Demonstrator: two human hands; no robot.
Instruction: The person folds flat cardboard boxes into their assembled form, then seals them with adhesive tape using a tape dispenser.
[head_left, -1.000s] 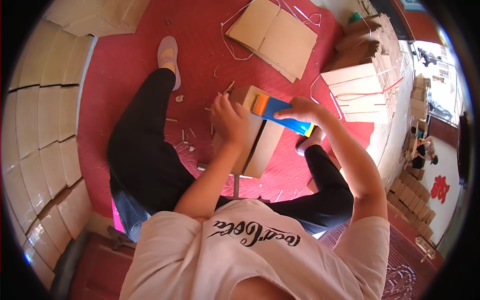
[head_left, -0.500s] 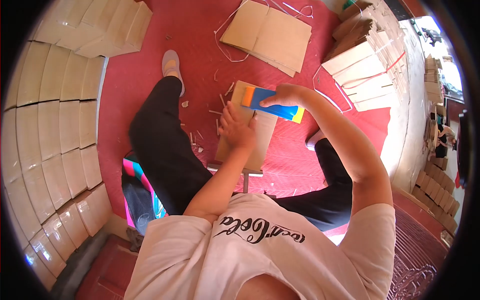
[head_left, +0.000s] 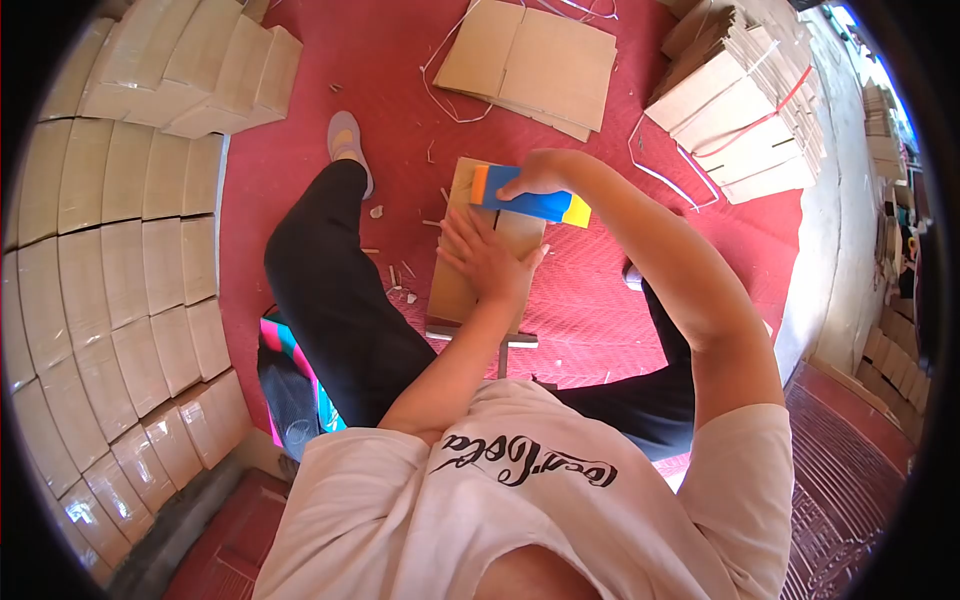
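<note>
My left hand (head_left: 490, 258) lies flat with its fingers spread on a brown cardboard piece (head_left: 452, 300), which rests between my legs. My right hand (head_left: 540, 175) is wrapped round a blue tool (head_left: 530, 196) with an orange end and a yellow end. The tool lies across the far part of the cardboard, just beyond my left fingertips. At the near end of the cardboard is a dark metal bar (head_left: 520, 341).
Stacked cartons (head_left: 150, 270) line the left side. Flat cardboard sheets (head_left: 530, 65) lie ahead on the red floor (head_left: 270, 190), near loose straps. A strapped cardboard bundle (head_left: 745, 110) stands at the right. Scraps lie beside my left leg.
The blue tool and my right hand have moved slightly left. My left hand has shifted a little right on the cardboard. The whole view has also shifted a bit.
</note>
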